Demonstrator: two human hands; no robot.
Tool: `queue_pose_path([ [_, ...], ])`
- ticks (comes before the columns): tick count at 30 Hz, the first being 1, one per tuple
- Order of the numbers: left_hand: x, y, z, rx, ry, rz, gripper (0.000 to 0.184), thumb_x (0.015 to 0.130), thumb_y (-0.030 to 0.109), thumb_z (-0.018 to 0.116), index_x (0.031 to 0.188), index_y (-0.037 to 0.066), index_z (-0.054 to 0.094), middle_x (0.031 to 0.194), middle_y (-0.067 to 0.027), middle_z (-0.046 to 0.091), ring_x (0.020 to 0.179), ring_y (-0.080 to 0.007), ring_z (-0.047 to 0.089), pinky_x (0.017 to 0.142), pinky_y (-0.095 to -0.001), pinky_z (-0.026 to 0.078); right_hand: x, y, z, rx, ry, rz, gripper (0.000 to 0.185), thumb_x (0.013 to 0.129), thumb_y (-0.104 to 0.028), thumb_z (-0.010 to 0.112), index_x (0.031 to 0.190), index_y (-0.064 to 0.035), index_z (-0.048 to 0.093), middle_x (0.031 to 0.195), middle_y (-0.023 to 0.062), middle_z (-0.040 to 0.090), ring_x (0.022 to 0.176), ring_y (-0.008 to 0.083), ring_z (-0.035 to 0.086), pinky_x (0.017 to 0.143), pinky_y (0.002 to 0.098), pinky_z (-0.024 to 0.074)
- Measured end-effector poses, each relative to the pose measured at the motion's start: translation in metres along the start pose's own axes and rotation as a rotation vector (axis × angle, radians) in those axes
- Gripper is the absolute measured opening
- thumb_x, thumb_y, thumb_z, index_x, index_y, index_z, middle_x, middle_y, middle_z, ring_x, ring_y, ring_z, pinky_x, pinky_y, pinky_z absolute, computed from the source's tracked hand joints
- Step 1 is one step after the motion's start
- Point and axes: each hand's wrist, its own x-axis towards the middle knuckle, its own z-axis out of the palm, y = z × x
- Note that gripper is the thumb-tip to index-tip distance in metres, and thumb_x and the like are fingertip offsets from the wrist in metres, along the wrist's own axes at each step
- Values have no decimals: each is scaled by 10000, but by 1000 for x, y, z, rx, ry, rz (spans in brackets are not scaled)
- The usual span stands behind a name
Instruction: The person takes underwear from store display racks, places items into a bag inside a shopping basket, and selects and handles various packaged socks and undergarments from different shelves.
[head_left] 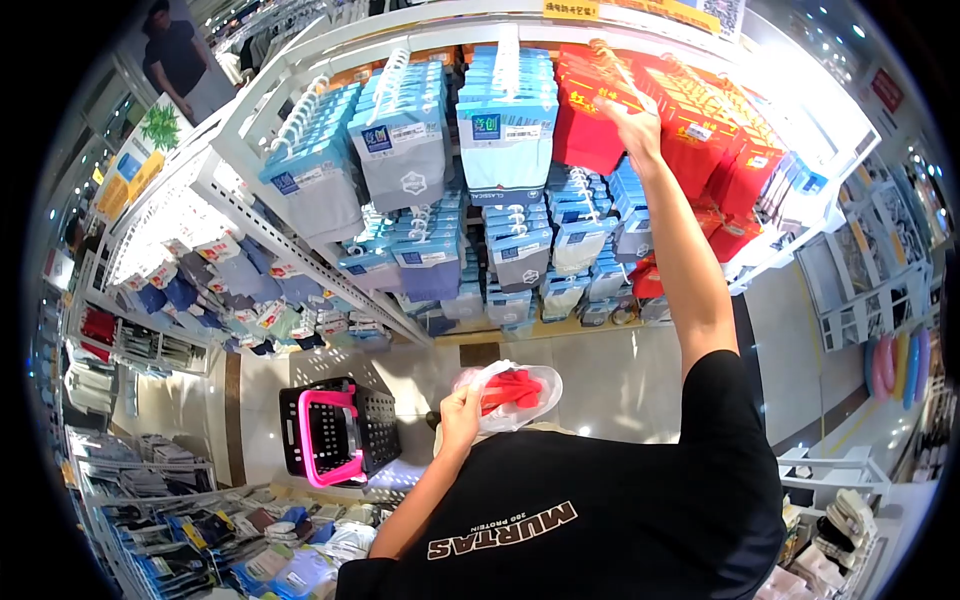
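Observation:
My left hand (460,413) is closed on the rim of a translucent white plastic bag (545,402), held in front of my body. Bright red fabric or packaging (512,390) shows inside its mouth. My right arm is stretched up to the display rack, where my right hand (632,127) is at the red hanging packages (587,125). Its fingers are spread against or just in front of them; firm contact is hard to judge. More red packages (695,140) hang to the right, and light-blue-topped packages (507,130) hang to the left.
A black shopping basket (375,430) with a pink handle (312,440) stands on the floor at left. The white rack frame (240,150) spans the front. Lower hooks carry more blue packs (518,250). Behind me lies a bin of packaged goods (270,560). A person (175,55) stands far left.

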Motion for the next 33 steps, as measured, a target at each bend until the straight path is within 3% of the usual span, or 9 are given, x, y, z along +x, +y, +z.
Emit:
queue_pose_path([
  [3, -3, 10, 0, 31, -4, 11, 330, 1012, 260, 576, 1002, -26, 741, 748, 35, 630, 654, -33, 462, 593, -225, 402, -15, -14, 1, 294, -134, 54, 582, 756, -113, 854, 1201, 67, 524, 1041, 132, 679, 907, 165, 666, 778, 295, 554],
  [6, 1, 2, 0, 48, -26, 8, 324, 1014, 252, 573, 1004, -26, 739, 775, 24, 658, 661, -35, 470, 597, -224, 409, -21, -22, -5, 394, -136, 150, 505, 776, -53, 822, 1189, 53, 552, 1053, 134, 681, 908, 172, 674, 788, 293, 560],
  [9, 8, -8, 0, 86, -48, -9, 317, 1016, 243, 568, 1018, -26, 736, 779, 27, 659, 665, -36, 467, 599, -222, 407, -26, -28, -14, 255, -88, 71, 515, 771, -57, 826, 1200, 45, 561, 1054, 124, 681, 911, 183, 678, 784, 298, 563],
  [12, 6, 1, 8, 23, -26, 27, 310, 1016, 232, 567, 995, -30, 731, 739, 48, 609, 663, -32, 447, 586, -227, 387, -46, -47, -31, 322, -123, 3, 511, 772, -56, 824, 1203, 41, 568, 1053, 120, 683, 912, 183, 677, 799, 299, 561],
  [18, 12, 1, 10, 40, -36, 3, 332, 1013, 250, 573, 865, -18, 702, 668, 76, 493, 622, -39, 386, 547, -245, 326, -103, -99, -79, 294, -174, 32, 407, 828, -40, 746, 1204, 18, 602, 1111, 100, 693, 988, 180, 674, 907, 321, 524],
  [22, 16, 2, 13, 96, -74, -1, 341, 1011, 255, 570, 869, -20, 712, 655, 67, 492, 617, -37, 388, 522, -247, 318, -130, -110, -109, 312, -280, 65, 490, 777, -20, 746, 1234, 15, 571, 1104, 87, 682, 990, 167, 664, 902, 310, 525],
  [28, 28, 23, 17, 204, -46, 61, 344, 994, 251, 567, 890, -46, 708, 687, 14, 581, 647, -51, 480, 570, -270, 436, -212, -105, -106, 375, -423, 198, 757, 669, -60, 834, 1334, 19, 481, 1149, 92, 653, 1052, 185, 645, 944, 330, 523],
  [30, 42, 0, 17, 115, -41, 0, 333, 1002, 246, 562, 894, -34, 707, 728, -5, 629, 633, -50, 502, 559, -246, 453, -243, -84, -98, 354, -451, 270, 777, 661, -61, 842, 1342, 19, 476, 1165, 92, 644, 1065, 189, 640, 949, 335, 523],
  [33, 31, 46, 33, -270, -75, -143, 287, 1016, 236, 561, 957, -3, 708, 732, -5, 643, 586, -59, 520, 490, -226, 438, -293, -41, -83, 513, -454, 436, 742, 659, 11, 825, 1321, 2, 489, 1168, 86, 640, 1068, 190, 638, 962, 347, 524],
])
